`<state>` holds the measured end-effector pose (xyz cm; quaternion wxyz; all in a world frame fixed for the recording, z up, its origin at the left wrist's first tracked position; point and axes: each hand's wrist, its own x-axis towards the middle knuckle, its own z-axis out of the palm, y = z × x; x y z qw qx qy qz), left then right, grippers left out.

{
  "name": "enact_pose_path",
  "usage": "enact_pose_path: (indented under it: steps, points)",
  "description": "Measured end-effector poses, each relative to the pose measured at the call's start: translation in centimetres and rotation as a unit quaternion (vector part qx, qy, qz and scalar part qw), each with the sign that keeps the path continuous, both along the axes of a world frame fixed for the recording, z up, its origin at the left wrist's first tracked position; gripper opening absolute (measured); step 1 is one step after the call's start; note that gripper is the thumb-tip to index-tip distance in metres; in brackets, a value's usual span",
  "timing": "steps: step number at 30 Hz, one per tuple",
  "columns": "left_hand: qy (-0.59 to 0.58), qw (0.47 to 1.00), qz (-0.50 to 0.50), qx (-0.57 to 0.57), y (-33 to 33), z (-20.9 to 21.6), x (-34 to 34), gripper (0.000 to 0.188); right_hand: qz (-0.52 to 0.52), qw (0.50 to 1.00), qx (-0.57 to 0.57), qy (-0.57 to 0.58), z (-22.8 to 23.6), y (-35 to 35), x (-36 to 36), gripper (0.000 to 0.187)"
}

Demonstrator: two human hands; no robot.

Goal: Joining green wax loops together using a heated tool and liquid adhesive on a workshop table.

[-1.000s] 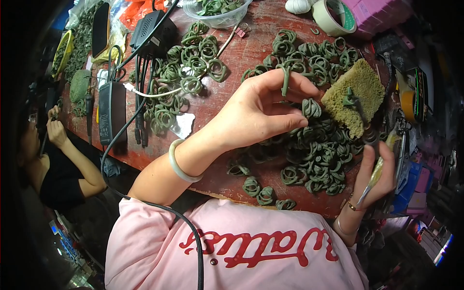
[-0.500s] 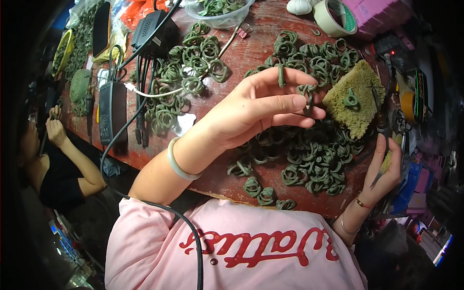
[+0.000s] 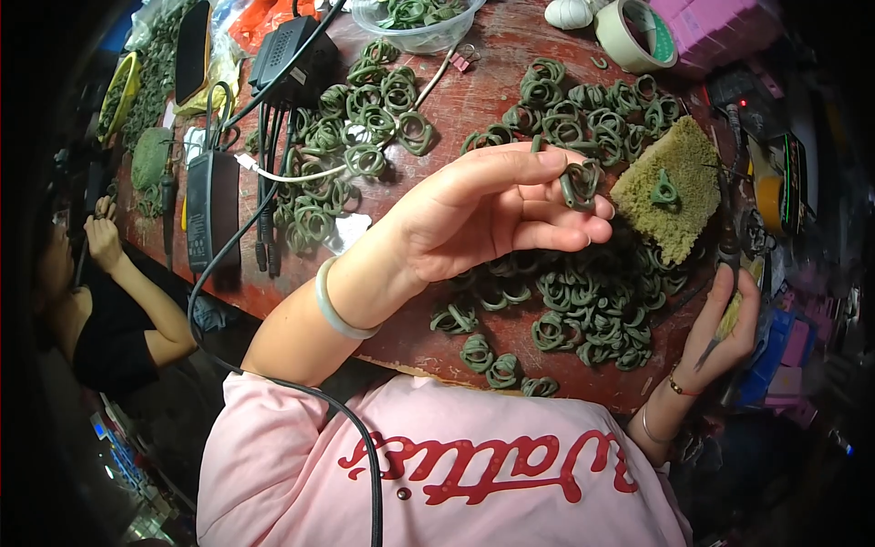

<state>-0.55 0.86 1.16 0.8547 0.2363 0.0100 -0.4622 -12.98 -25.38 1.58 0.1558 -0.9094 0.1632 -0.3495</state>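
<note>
My left hand [image 3: 483,214] is raised over the red-brown table [image 3: 497,59], pinching a small green ring piece [image 3: 580,184] between thumb and fingers. A pale bangle [image 3: 334,305] sits on that wrist. My right hand [image 3: 725,330] rests at the table's right edge, gripping a thin tool with a yellowish handle [image 3: 729,314]. A green sponge block [image 3: 670,187] with one green ring on top [image 3: 664,191] lies just right of the left hand. Several green rings [image 3: 583,305] are heaped below the hand.
More green rings [image 3: 360,137] cover the table's left and back. A black power adapter [image 3: 292,55], cables, a black power bank [image 3: 211,210], a clear bowl [image 3: 415,23], a tape roll [image 3: 633,36] and a pink box [image 3: 711,27] stand around. Another person [image 3: 100,301] sits at the left.
My left hand has turned and drawn the green ring closer, now pinched at the fingertips. My right hand has moved up slightly toward the table edge with its tool.
</note>
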Motion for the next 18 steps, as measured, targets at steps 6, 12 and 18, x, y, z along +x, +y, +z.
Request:
enact_pose_path:
  steps: [6,12,18]
  points:
    - [-0.008,1.0,-0.012,-0.005,0.0,-0.2,0.0,0.037,0.109,0.992,0.059,0.008,0.5,1.7,-1.0,0.024]
    - [-0.03,0.999,-0.011,0.013,-0.5,0.3,-0.3,0.033,0.164,0.985,0.056,0.013,0.7,2.2,-1.1,0.026]
    - [-0.078,0.996,-0.022,0.024,-0.5,0.3,-0.5,0.031,0.19,0.981,0.029,0.006,0.8,2.3,-0.7,0.026]
